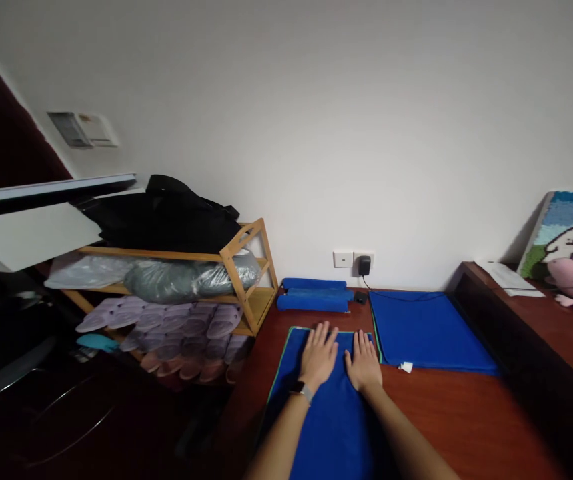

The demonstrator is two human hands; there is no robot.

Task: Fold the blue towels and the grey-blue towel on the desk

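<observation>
Both the left grip and the right grip are released, palms down and fingers stretched on a blue cloth, fingertips at its far edge. The cloth lies flat on the table, green-trimmed along the left and far edges; its near end runs out of view. A narrow strip of table shows left of it. Beyond lies a blue roll, near the wall; to the right, a second cloth, with bare table nearer the person.

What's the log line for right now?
left hand: flat on blue cloth | right hand: flat on same cloth | nearby: second blue cloth
</observation>
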